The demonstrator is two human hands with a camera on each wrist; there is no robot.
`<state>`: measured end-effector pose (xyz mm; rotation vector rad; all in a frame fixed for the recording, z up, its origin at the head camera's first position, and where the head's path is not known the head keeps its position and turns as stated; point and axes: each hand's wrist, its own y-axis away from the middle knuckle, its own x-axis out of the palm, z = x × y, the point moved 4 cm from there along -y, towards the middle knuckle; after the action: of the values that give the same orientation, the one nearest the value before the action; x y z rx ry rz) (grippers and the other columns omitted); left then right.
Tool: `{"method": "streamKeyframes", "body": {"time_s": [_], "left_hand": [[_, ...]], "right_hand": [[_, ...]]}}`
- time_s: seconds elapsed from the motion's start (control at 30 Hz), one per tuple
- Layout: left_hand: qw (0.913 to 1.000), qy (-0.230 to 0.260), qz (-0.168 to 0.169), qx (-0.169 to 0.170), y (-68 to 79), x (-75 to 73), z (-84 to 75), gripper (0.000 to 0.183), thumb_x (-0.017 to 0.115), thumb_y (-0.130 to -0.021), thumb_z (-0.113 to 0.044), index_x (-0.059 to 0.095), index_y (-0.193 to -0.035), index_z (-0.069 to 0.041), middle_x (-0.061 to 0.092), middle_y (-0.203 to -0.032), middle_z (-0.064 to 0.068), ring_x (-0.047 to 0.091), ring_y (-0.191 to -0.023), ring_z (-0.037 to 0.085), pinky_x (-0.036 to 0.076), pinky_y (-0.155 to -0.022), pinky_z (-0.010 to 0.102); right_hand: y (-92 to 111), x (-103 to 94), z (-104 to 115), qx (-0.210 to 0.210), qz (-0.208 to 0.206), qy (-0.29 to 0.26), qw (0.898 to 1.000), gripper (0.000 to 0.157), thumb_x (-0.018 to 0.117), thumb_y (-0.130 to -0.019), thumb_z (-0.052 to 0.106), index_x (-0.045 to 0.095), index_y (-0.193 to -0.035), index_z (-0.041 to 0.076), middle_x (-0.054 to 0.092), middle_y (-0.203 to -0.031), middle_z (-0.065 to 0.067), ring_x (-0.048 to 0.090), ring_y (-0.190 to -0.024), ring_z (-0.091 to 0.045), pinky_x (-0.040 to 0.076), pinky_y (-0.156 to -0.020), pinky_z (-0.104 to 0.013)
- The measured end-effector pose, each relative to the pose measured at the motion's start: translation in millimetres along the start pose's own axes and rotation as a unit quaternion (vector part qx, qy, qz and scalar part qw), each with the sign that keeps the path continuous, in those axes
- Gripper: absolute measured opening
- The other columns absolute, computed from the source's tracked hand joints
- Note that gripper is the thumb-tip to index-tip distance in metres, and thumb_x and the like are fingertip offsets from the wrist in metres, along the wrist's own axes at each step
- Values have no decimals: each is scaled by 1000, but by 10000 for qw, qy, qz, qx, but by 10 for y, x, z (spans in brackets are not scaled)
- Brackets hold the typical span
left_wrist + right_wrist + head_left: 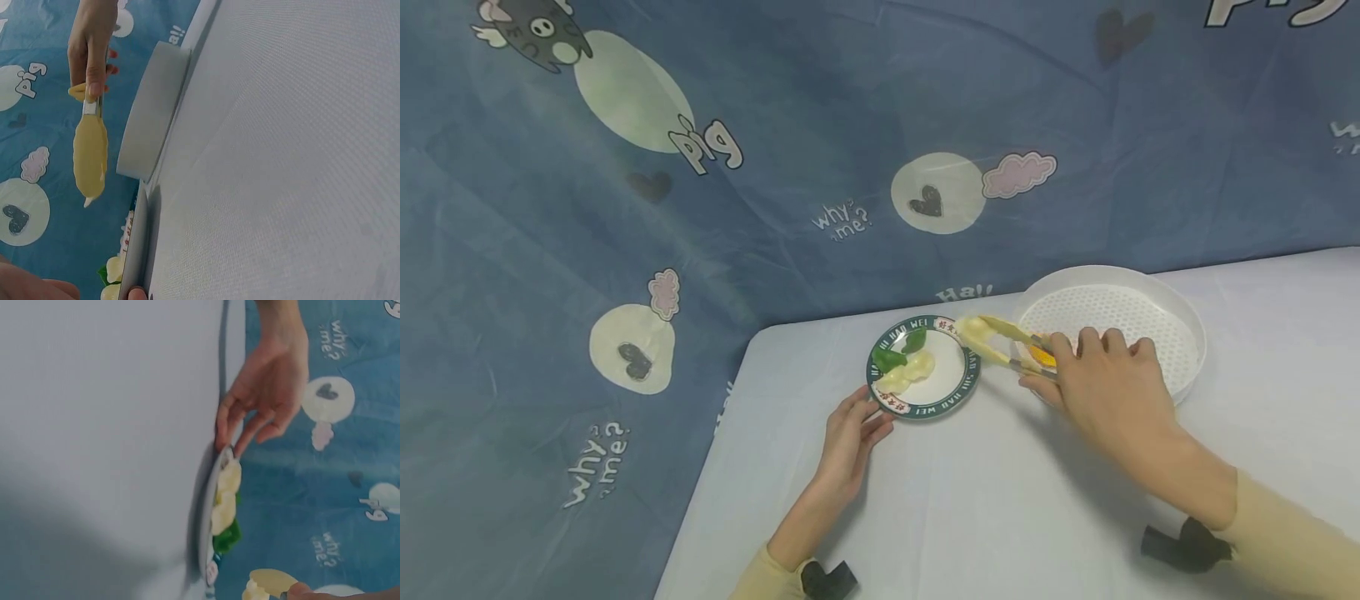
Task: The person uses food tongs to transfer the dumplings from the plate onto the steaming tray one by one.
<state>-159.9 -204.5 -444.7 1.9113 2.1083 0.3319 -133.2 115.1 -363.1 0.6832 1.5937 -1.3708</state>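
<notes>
Right hand (1108, 387) at about 3 o'clock of the scene, fingers curled round yellow tongs (1000, 340), thumb under, knuckles up. Tongs pointing toward 10 o'clock, tips pinching a pale dumpling (970, 327) right over the 2 o'clock rim of the plate (958, 392). Held above the rim or touching it: cannot tell from the head view. Seen from the left wrist, same tongs (90, 150) hanging in the air clear of the tabletop, a bit of white dumpling showing at the tip.

Left hand (850, 433) at 7 o'clock of the plate, fingers loosely bent, fingertips (228, 434) touching the plate edge (steadying contact only, no wrap round it). Nothing held in it.

Plate: small, white centre, dark green rim with lettering, sitting on the tabletop (1000, 508) near its back-left corner. On it, two pale dumplings (913, 371) side by side toward the left, and a green leafy piece (891, 357) at about 10 o'clock, touching the dumplings.

White round perforated tray (1180, 312) at 3 o'clock of the plate, just beside it, partly behind the right hand. Nothing visible inside on the part showing.

Tabletop covered in plain white cloth. Blue cartoon-print curtain (775, 167) behind and to the left.
</notes>
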Motion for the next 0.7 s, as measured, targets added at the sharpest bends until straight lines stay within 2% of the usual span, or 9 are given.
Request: {"method": "streamKeyframes", "body": {"time_s": [0.1, 0.2, 0.27, 0.33, 0.37, 0.4, 0.47, 0.57, 0.7], "left_hand": [[10000, -23, 23, 11, -1, -3, 4, 67, 46, -104, -15, 28, -166, 5, 52, -148, 24, 67, -116, 17, 66, -105, 24], [10000, -48, 45, 39, 0, -3, 4, 68, 46, -104, -15, 27, -166, 5, 51, -148, 24, 66, -117, 18, 66, -105, 24], [10000, -62, 49, 50, -1, -7, 4, 68, 45, -104, -15, 27, -166, 5, 51, -147, 24, 66, -118, 18, 66, -105, 23], [10000, -71, 45, 52, -3, -11, 2, 68, 45, -104, -15, 27, -166, 5, 51, -147, 24, 66, -118, 18, 66, -105, 23], [10000, -69, 42, 52, -4, -12, 1, 68, 46, -104, -15, 26, -166, 5, 51, -147, 24, 66, -118, 18, 66, -105, 23], [10000, -65, 35, 52, -5, -13, 1, 68, 46, -104, -15, 27, -166, 5, 51, -148, 24, 66, -118, 18, 66, -105, 23], [10000, -47, 24, 54, -6, -15, 2, 67, 46, -104, -15, 27, -166, 4, 51, -148, 25, 66, -118, 18, 66, -104, 23], [10000, -32, 39, 51, -6, -16, 10, 67, 46, -105, -14, 27, -166, 5, 51, -148, 25, 66, -117, 18, 66, -105, 23], [10000, -26, 67, 61, -10, -17, 17, 67, 45, -105, -14, 27, -166, 5, 49, -149, 25, 66, -117, 18, 66, -105, 23]], "right_hand": [[17, -33, -84, -20, -284, -15, 9996, 58, 63, -97, 62, 61, -102, 4, 49, -68, -13, 47, -61, -33, 36, -49, -42], [27, -61, -169, -11, -497, -37, 9988, 74, 36, -106, 73, 60, -98, 3, 46, -66, -12, 44, -58, -32, 33, -47, -40], [29, -72, -225, 48, -534, -49, 9985, 88, 13, -105, 79, 57, -93, 4, 44, -64, -12, 43, -57, -32, 31, -46, -40], [32, -78, -286, 107, -479, -39, 9988, 95, -1, -101, 80, 55, -90, 3, 42, -63, -12, 43, -57, -33, 31, -46, -40], [34, -76, -320, 153, -399, -28, 9991, 94, -1, -101, 80, 54, -89, 3, 42, -63, -12, 43, -57, -33, 31, -45, -40], [39, -74, -355, 211, -304, -40, 9993, 91, 8, -102, 81, 55, -90, 3, 41, -64, -12, 43, -57, -33, 32, -45, -41], [57, -61, -419, 316, -117, -44, 9994, 81, 31, -105, 79, 55, -91, 2, 41, -64, -11, 43, -58, -33, 32, -45, -42], [106, -30, -502, 476, 115, -62, 9988, 61, 64, -100, 62, 55, -93, 2, 42, -64, -12, 44, -59, -34, 33, -46, -43], [188, 28, -577, 648, 359, -79, 9972, 54, 73, -95, 53, 55, -92, 2, 44, -65, -14, 45, -61, -35, 32, -47, -43]]}}
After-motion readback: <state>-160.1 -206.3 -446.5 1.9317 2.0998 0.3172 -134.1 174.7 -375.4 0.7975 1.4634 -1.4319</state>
